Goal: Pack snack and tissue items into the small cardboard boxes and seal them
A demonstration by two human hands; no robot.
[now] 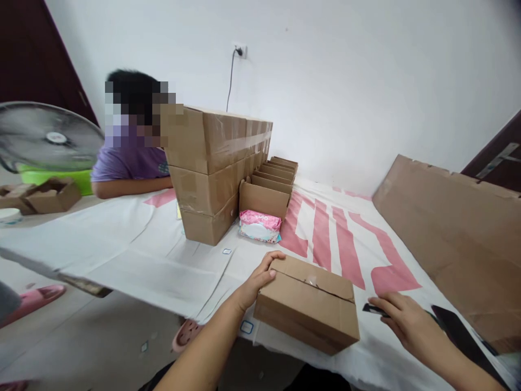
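Note:
A closed cardboard box point(309, 304) lies on the cloth-covered table in front of me, a seam running along its top with a bit of clear tape at the middle. My left hand point(262, 277) grips its left end, thumb on the top and fingers over the far corner. To the right of the box, my right hand point(401, 315) is closed around a small flat black tool point(375, 310), whose kind I cannot make out. Beyond the box sits a pink and white pack of wipes point(260, 226).
Taped cartons point(207, 174) stand in a tall stack, with open boxes point(268, 190) in a row beside them. A large cardboard sheet point(456, 244) leans at right, near a dark flat object point(464, 336). Across the table sits a person point(130, 157); a fan point(49, 136) is at left.

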